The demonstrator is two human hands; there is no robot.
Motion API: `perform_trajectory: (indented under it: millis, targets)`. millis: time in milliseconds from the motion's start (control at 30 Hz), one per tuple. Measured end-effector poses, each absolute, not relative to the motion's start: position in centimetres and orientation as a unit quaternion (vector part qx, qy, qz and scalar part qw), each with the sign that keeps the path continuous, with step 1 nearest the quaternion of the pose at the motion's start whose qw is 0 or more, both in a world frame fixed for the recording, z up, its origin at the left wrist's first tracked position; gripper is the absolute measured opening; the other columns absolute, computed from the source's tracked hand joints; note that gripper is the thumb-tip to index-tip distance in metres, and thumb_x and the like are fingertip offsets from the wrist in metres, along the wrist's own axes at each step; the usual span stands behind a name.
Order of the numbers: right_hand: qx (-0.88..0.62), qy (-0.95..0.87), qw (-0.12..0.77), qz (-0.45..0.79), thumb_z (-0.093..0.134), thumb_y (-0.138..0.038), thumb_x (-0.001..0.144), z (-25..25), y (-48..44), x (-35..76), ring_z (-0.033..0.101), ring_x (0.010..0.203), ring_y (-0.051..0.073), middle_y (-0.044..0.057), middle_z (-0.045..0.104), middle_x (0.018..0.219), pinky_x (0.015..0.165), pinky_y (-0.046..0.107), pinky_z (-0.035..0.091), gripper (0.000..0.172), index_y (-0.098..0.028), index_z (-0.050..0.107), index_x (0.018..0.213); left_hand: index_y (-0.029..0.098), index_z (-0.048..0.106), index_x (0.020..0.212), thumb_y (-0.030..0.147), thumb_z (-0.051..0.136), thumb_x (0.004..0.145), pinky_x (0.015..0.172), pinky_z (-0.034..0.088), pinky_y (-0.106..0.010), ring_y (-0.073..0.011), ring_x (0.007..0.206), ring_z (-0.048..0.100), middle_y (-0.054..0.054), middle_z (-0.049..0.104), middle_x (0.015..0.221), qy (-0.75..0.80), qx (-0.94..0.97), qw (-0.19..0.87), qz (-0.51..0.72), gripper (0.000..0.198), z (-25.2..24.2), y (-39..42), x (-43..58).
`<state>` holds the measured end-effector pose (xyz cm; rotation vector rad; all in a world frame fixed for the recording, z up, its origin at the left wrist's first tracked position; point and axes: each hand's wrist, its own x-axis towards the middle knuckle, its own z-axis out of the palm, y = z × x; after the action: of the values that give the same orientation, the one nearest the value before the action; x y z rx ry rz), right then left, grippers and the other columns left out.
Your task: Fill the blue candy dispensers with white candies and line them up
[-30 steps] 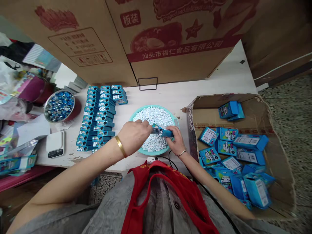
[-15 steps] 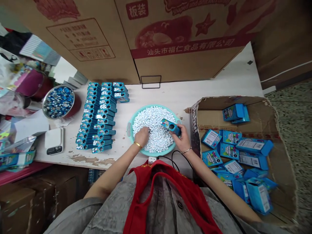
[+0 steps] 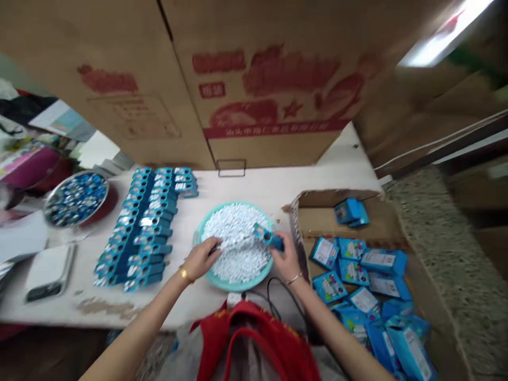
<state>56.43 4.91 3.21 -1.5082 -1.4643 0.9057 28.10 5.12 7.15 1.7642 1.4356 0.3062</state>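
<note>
A turquoise basin (image 3: 201, 222) full of small pale candies (image 3: 238, 233) stands in front of me. My right hand (image 3: 286, 256) grips a small blue candy box (image 3: 270, 238) over the basin's right side, its side with a round dark hole facing up. Over the basin's left rim is my left hand (image 3: 201, 258), fingers curled together. What is between its fingertips, if anything, is blurred. Left of the basin stand rows of similar blue boxes (image 3: 153, 225), with pale candies showing at the tops of several.
On the right, an open cardboard carton (image 3: 317, 214) holds several blue boxes (image 3: 353, 270). A metal bowl (image 3: 105, 203) of shiny blue pieces and a white scale (image 3: 50, 270) stand left. Large cartons (image 3: 270, 148) and a wire stand (image 3: 232, 168) are behind. A black cable (image 3: 270, 296) runs near the basin.
The camera view has tilted up, so everything sits lower in the picture. My left hand has drawn back from the candies toward the basin's left rim. My right hand still holds the box.
</note>
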Motion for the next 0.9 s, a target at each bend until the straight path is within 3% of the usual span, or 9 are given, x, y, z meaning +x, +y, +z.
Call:
perform_trajectory:
  millis: [200,300,433,600,733,833,900]
  targets:
    - [-0.551,-0.669,0.405,0.291,0.045,-0.006,0.063,1.6,5.0,54.2,0.058,0.113,0.025,0.005,0.062,0.118,0.099,0.045,0.049,0.061,-0.029,0.056,0.119,0.028,0.061,0.104,0.033,0.04,0.09,0.09,0.047,-0.032,-0.0217,0.103,0.062,-0.006,0.066,0.113,0.531,0.764,0.365,0.015,0.025,13.7,7.7,27.5]
    - [-0.525,-0.692,0.409,0.28,0.044,-0.004,0.061,1.1,5.1,52.9,0.059,0.115,0.026,0.004,0.061,0.121,0.1,0.046,0.05,0.067,-0.031,0.055,0.122,0.026,0.064,0.101,0.021,0.042,0.087,0.089,0.048,-0.036,-0.0245,0.103,0.063,-0.008,0.067,0.111,0.529,0.784,0.312,-0.088,0.027,16.6,9.0,29.2]
    - [-0.485,-0.701,0.436,0.287,0.045,-0.006,0.06,0.0,4.2,51.3,0.06,0.114,0.027,0.002,0.062,0.122,0.097,0.046,0.053,0.072,-0.036,0.053,0.124,0.018,0.067,0.107,0.003,0.032,0.081,0.084,0.05,-0.046,-0.0313,0.102,0.063,-0.017,0.066,0.11,0.54,0.774,0.248,-0.217,0.046,20.1,9.2,33.0]
    - [-0.516,-0.678,0.445,0.274,0.044,-0.002,0.064,-1.8,3.7,50.4,0.057,0.12,0.026,0.001,0.059,0.129,0.1,0.044,0.051,0.074,-0.037,0.05,0.129,0.018,0.069,0.102,0.002,0.037,0.078,0.078,0.052,-0.047,-0.0325,0.099,0.063,-0.019,0.066,0.105,0.549,0.785,0.211,-0.196,0.043,22.4,8.7,33.3]
    - [-0.503,-0.674,0.44,0.316,0.05,-0.008,0.068,0.0,4.6,51.9,0.061,0.114,0.025,0.004,0.064,0.121,0.099,0.041,0.051,0.058,-0.029,0.057,0.122,0.02,0.062,0.112,0.0,0.033,0.083,0.085,0.051,-0.04,-0.0252,0.1,0.063,-0.012,0.064,0.11,0.59,0.755,0.196,-0.21,0.046,20.2,8.9,28.3]
    - [-0.568,-0.592,0.437,0.368,0.055,-0.022,0.077,1.7,5.1,53.5,0.064,0.103,0.024,0.007,0.067,0.109,0.094,0.042,0.052,0.036,-0.022,0.058,0.114,0.016,0.057,0.114,0.007,0.03,0.09,0.086,0.049,-0.038,-0.025,0.103,0.062,-0.013,0.063,0.111,0.605,0.733,0.213,-0.227,0.037,15.0,8.0,25.7]
    - [-0.599,-0.554,0.429,0.388,0.06,-0.033,0.079,1.6,5.3,54.2,0.062,0.099,0.025,0.01,0.065,0.108,0.091,0.043,0.052,0.037,-0.019,0.055,0.113,0.014,0.057,0.112,0.008,0.03,0.091,0.086,0.049,-0.037,-0.0261,0.108,0.06,-0.014,0.062,0.114,0.603,0.719,0.253,-0.235,0.034,10.6,6.3,25.7]
